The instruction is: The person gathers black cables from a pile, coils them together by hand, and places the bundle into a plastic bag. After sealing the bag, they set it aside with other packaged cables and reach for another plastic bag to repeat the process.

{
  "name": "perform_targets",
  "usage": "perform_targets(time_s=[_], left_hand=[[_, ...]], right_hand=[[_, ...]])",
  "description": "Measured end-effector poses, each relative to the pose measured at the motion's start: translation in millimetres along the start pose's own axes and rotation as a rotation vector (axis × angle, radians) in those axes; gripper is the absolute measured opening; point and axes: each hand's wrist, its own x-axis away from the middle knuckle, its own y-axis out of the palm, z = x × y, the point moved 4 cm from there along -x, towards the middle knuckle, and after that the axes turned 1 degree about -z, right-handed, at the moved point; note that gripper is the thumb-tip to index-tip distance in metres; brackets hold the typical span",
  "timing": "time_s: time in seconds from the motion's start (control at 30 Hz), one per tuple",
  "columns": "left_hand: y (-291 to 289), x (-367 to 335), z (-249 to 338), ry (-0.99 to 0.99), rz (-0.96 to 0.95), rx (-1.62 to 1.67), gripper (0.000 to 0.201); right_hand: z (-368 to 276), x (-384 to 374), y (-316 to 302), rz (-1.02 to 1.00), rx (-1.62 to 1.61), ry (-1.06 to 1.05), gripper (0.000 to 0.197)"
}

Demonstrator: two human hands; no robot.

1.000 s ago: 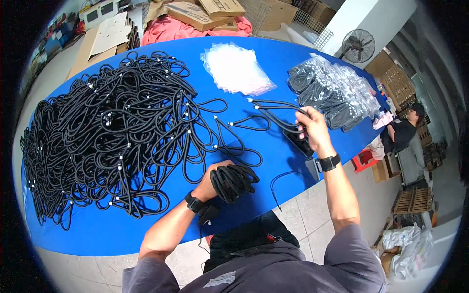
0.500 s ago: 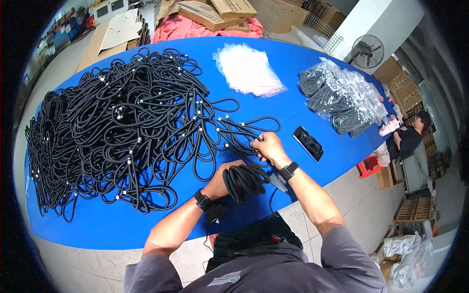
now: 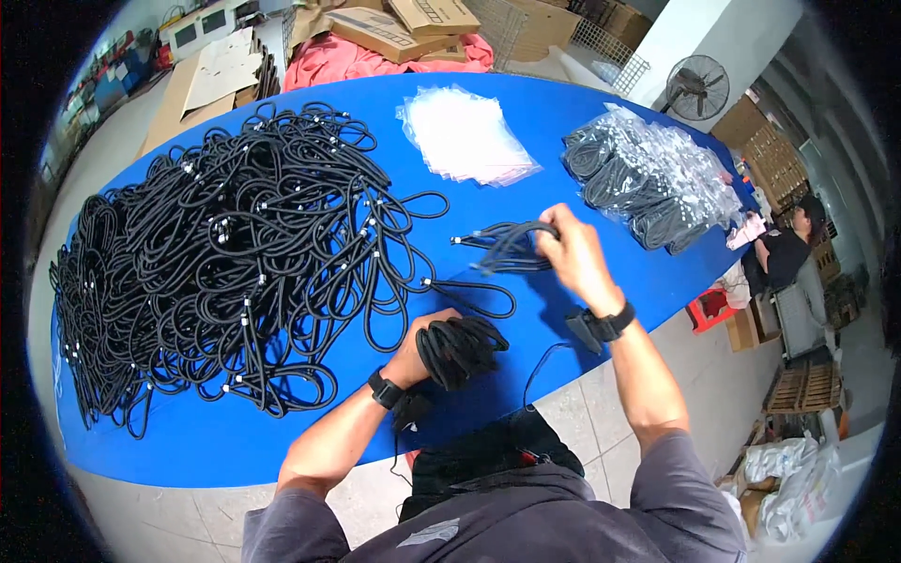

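Near the front edge of the table, my left hand [image 3: 409, 357] is closed around a thick bundle of black looped cords [image 3: 463, 353]. My right hand [image 3: 576, 255] is raised further right and grips a few more black cords [image 3: 514, 246], whose white-tipped ends hang out to the left and are smeared by motion. A large tangled heap of black cords [image 3: 235, 225] with small white end pieces covers the left side. One loop of cord [image 3: 483, 289] sticks out of the heap between my hands.
The blue table [image 3: 413, 460] also bears a stack of clear plastic bags [image 3: 465, 136] and a row of bagged cords [image 3: 648, 178] at far right. A fan [image 3: 696, 87] stands behind. Another person [image 3: 784, 251] is at the right, by a red stool [image 3: 710, 308].
My right hand has moved right and away from the heap, drawing cords out with it. It now covers the phone-like object seen before. The left hand keeps its bundle in nearly the same place.
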Motion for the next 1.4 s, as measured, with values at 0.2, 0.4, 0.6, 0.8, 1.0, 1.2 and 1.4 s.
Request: perform_targets(time_s=[0.2,0.4,0.6,0.8,1.0,1.2,1.4], left_hand=[[50.9,-45.8,12.9,-0.057,0.002,0.024,0.019],[120.5,-68.6,64.7,-0.270,0.099,0.176,0.021],[156.1,-50.5,60.0,-0.292,0.218,0.280,0.040],[172.5,-54.1,79.2,-0.168,0.313,-0.163,0.041],[186.7,-55.7,84.8,-0.172,0.343,-0.240,0.029],[213.1,-77.5,101.8,-0.100,0.332,-0.163,0.010],[218.9,-85.4,100.0,-0.104,0.383,0.103,0.006]], right_hand=[[2.9,32.2,-123.7,0.028,0.066,-0.044,0.016],[38.3,74.7,-134.4,-0.041,0.070,-0.125,0.018],[44.5,100.0,-80.5,-0.099,-0.122,-0.084,0.022],[59.8,120.7,-71.1,-0.292,-1.050,0.104,0.033],[79.8,130.0,-75.0,-0.289,-1.067,0.179,0.038],[91.9,127.1,-115.3,-0.269,-0.816,0.169,0.038],[71.6,124.8,-151.0,-0.168,-0.722,0.004,0.042]])
